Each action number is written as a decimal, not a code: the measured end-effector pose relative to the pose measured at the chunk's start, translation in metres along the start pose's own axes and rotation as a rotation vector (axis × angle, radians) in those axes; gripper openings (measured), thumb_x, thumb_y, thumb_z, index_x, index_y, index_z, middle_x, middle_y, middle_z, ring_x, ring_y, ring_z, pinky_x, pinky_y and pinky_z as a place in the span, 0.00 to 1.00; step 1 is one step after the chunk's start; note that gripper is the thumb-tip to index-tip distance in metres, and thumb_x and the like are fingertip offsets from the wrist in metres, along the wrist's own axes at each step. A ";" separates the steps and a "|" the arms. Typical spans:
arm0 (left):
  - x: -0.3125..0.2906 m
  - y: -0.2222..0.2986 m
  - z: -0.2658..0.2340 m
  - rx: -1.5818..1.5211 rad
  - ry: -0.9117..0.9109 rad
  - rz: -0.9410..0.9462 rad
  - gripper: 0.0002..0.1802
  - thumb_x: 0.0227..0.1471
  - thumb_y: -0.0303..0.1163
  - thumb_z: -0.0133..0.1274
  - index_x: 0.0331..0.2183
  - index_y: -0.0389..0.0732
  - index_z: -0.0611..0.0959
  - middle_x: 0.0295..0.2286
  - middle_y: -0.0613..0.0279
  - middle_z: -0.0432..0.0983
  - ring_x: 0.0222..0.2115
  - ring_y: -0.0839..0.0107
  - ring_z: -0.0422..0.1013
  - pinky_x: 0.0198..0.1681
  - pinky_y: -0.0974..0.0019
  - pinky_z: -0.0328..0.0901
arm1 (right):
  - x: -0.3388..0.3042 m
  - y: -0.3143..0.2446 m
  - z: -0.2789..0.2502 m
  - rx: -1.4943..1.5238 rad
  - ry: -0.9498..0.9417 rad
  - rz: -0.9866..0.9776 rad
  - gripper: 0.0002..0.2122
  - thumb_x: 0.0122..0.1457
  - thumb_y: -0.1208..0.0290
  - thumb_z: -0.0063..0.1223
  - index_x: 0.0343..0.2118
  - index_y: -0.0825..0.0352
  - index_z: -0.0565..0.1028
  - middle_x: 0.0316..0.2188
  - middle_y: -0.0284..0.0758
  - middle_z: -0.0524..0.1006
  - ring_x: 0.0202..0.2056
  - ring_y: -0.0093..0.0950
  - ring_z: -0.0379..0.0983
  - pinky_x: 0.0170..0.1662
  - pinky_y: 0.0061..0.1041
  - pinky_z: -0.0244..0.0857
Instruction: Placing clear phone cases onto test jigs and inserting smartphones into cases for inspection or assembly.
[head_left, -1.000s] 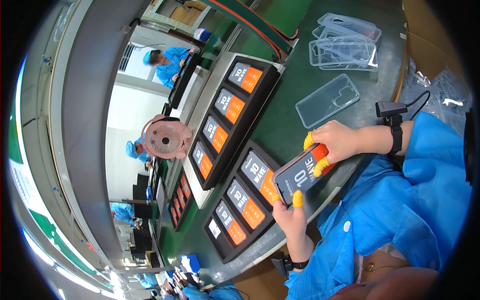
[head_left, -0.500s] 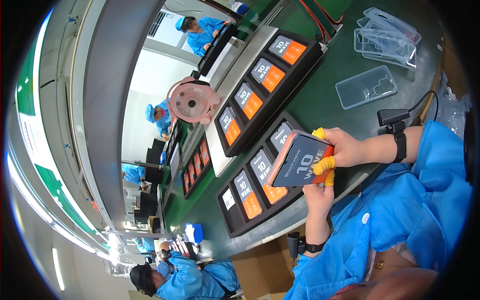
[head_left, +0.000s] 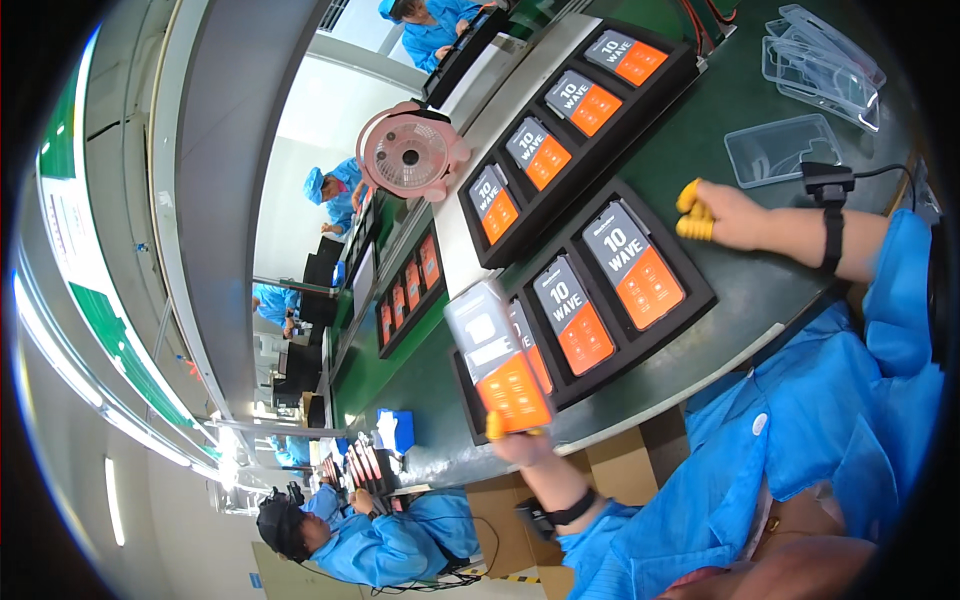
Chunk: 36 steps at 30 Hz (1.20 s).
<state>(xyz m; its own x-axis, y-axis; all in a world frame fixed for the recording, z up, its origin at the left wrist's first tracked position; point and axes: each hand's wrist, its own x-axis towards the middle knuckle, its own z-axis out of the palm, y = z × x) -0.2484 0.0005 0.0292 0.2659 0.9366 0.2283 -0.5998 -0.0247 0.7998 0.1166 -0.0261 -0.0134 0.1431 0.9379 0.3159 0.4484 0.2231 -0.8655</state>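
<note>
My left hand [head_left: 520,455], with yellow finger covers, grips the lower end of a grey-and-orange-faced smartphone [head_left: 512,392]. The phone is tilted over the left end of the near black tray [head_left: 682,255], and its upper part is blurred. It hides that end slot and part of the phone beside it. Two more phones in the tray show fully, the rightmost being this one [head_left: 635,265]. My right hand [head_left: 730,213] is apart from the tray, past its right end, fingers curled with nothing in them. Closest to it lies a clear plastic case [head_left: 785,152].
Behind stands another black tray [head_left: 582,170] holding several similar phones. A pink fan [head_left: 410,158] is at the far left of it. Stacked clear cases [head_left: 825,70] lie at far right. A co-worker [head_left: 370,545] sits at lower left; a cardboard box [head_left: 620,465] is below the bench edge.
Both hands held the phone together at the tray's right side. My right hand has let go and moved right; my left hand has carried the phone leftward. The view has shifted too.
</note>
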 end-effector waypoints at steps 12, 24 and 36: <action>0.039 0.084 -0.173 1.552 0.502 -0.249 0.11 0.45 0.34 0.43 0.27 0.36 0.72 0.23 0.52 0.72 0.22 0.56 0.69 0.24 0.58 0.62 | 0.003 0.000 0.011 -0.185 -0.052 -0.072 0.13 0.46 0.66 0.52 0.29 0.68 0.66 0.27 0.38 0.64 0.25 0.30 0.64 0.29 0.24 0.60; -0.013 0.083 -0.185 0.543 0.811 -0.308 0.16 0.46 0.37 0.48 0.36 0.37 0.72 0.31 0.60 0.71 0.30 0.66 0.68 0.30 0.65 0.64 | -0.031 -0.017 0.035 -0.326 -0.131 0.049 0.34 0.45 0.49 0.47 0.42 0.82 0.59 0.44 0.54 0.58 0.50 0.45 0.49 0.52 0.32 0.45; 0.102 0.078 -0.029 0.331 0.414 0.138 0.17 0.46 0.35 0.45 0.38 0.34 0.71 0.36 0.54 0.69 0.36 0.62 0.66 0.41 0.58 0.61 | 0.057 -0.052 -0.086 0.728 0.290 0.053 0.22 0.43 0.78 0.52 0.43 0.76 0.62 0.39 0.39 0.67 0.39 0.26 0.65 0.44 0.21 0.57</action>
<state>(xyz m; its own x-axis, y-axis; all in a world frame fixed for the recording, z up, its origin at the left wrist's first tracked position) -0.2900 0.1038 0.0984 -0.1578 0.9746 0.1589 -0.3211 -0.2028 0.9251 0.1779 -0.0067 0.0830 0.4181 0.8675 0.2694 -0.2423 0.3923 -0.8873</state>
